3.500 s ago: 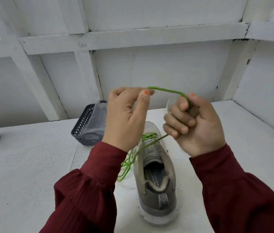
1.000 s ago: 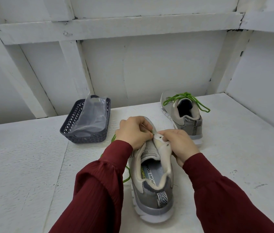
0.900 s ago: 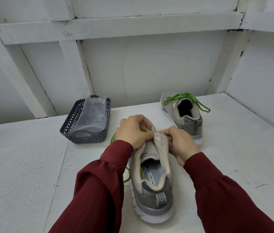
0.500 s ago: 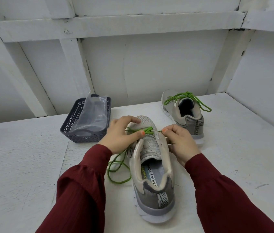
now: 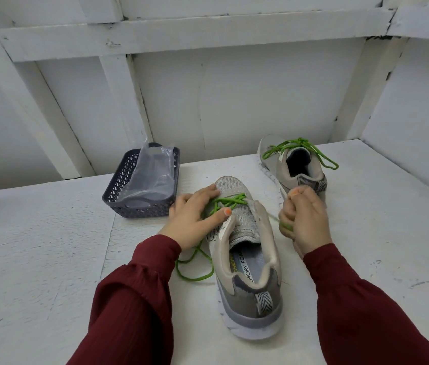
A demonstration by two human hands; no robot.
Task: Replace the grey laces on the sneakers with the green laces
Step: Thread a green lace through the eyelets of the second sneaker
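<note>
1. The grey-and-beige mesh sneaker [image 5: 245, 259] nearest you stands upright on the white worktop [image 5: 36, 259], heel toward you and toe away, between your two hands.
2. The bright green cord lace [image 5: 230, 202] crosses over the front eyelets of that shoe. One slack length loops on the worktop just beside the shoe's left side. The other strand runs out to the right, blurred, to your right hand.
3. Your left hand [image 5: 195, 219] has its fingers fairly straight across the toe end, with the thumb pressing on the lace crossing.
4. Your right hand [image 5: 305, 222], just right of the shoe, has its fingers curled round the lace end; green shows between them.
5. The second grey-and-beige sneaker [image 5: 300, 175] stands farther back, behind your right hand, heel toward you. Its knotted green lace [image 5: 300, 144] is tied on top, with a loop trailing over the right side.
6. The dark grey perforated plastic basket [image 5: 134, 204] sits back left, near your left hand, and holds a clear plastic bag [image 5: 152, 175].
7. Dark red sleeves [image 5: 134, 299] cover both forearms.
</note>
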